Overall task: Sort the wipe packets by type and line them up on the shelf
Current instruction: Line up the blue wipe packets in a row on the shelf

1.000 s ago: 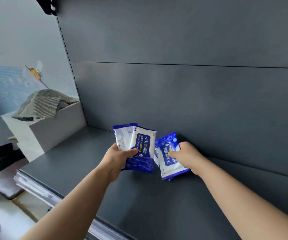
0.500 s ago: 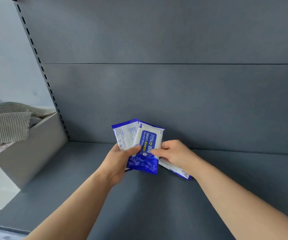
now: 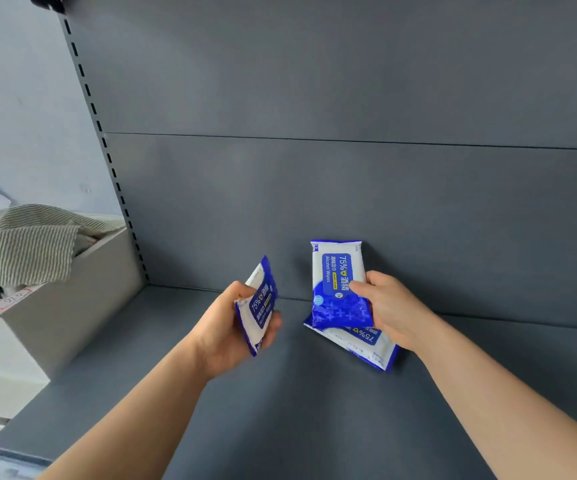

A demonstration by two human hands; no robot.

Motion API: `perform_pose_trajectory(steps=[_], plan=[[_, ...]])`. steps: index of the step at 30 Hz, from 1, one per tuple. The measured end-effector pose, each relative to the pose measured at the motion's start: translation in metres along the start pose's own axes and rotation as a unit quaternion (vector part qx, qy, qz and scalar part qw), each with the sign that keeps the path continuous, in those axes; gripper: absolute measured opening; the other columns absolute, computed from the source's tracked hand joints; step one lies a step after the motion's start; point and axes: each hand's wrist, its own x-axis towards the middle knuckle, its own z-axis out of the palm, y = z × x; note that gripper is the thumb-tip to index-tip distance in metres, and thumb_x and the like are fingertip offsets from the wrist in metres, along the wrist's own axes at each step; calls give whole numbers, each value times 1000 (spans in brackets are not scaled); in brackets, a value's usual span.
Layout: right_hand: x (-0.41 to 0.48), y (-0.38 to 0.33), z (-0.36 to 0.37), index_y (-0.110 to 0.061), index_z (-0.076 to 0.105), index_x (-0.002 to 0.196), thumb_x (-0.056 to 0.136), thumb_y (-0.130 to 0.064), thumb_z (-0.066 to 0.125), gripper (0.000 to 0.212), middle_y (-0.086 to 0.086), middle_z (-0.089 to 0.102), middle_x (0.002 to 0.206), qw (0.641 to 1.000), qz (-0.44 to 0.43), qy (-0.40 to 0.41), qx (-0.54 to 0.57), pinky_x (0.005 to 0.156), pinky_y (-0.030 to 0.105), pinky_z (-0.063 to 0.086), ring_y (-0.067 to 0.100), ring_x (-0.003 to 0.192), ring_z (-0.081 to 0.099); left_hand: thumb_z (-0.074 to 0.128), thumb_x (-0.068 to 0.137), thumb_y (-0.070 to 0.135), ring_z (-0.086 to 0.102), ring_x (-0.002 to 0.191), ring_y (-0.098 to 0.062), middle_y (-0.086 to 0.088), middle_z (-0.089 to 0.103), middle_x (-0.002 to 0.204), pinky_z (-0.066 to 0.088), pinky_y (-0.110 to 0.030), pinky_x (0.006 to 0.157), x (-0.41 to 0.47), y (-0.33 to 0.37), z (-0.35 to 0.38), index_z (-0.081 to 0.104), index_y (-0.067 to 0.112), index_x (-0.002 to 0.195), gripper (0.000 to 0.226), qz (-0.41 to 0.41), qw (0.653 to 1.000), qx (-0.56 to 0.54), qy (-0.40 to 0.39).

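Nearest to us, our two bare forearms reach forward over the dark grey metal shelf (image 3: 314, 427), which we take as our landmark. Above its middle, our left hand (image 3: 226, 336) curls closed around a blue-and-white soft plastic wipe packet (image 3: 258, 308), turned edge-on so its "75%" label faces right. Just right of it, our right hand (image 3: 396, 311) pinches a second blue-and-white wipe packet (image 3: 339, 285) between thumb and fingers, upright, its white upper half printed "75% Alcohol Wipes" and its lower half deep blue with pale crosses. Under that one, a third matching wipe packet (image 3: 370, 344) lies flat on the shelf, partly covered. Off the shelf's left end sits a grey cardboard box (image 3: 72, 299) draped with a striped green cloth (image 3: 20, 244). Behind the shelf rises the grey back panel (image 3: 349, 185).
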Motion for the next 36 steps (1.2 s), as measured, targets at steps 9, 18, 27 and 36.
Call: perform_pose_trajectory(steps=[9, 18, 27, 36], plan=[[-3, 3, 9, -4, 57, 113, 99, -10, 47, 18, 14, 70, 109, 995, 13, -70, 64, 96, 52, 49, 30, 99, 68, 40, 100, 8, 70, 83, -21, -10, 73, 99, 59, -37, 73, 3, -14, 0, 62, 9, 112, 25, 92, 995, 46, 12], [-4, -3, 1, -13, 62, 105, 97, -16, 49, 16, 10, 72, 101, 985, -63, -76, -143, 72, 39, 54, 23, 84, 69, 47, 101, 23, 71, 65, -22, -12, 70, 92, 56, -32, 50, 5, -5, -6, 51, 6, 113, 21, 130, 943, 294, 87], [-5, -26, 29, -24, 70, 102, 82, -7, 71, 26, 2, 73, 99, 950, -105, -160, -246, 81, 28, 56, 13, 86, 69, 87, 62, 40, 70, 95, -29, -9, 74, 102, 53, -46, 92, 16, 35, -30, 68, 12, 111, 60, 104, 928, 356, -28], [-10, 5, 2, -9, 55, 121, 80, -33, 69, 50, 2, 64, 106, 879, 47, 16, -475, 74, 29, 44, 16, 84, 58, 70, 86, 16, 72, 84, -22, -4, 75, 95, 57, -34, 75, 46, 36, -73, 60, 11, 108, 24, 162, 927, 338, 24]])
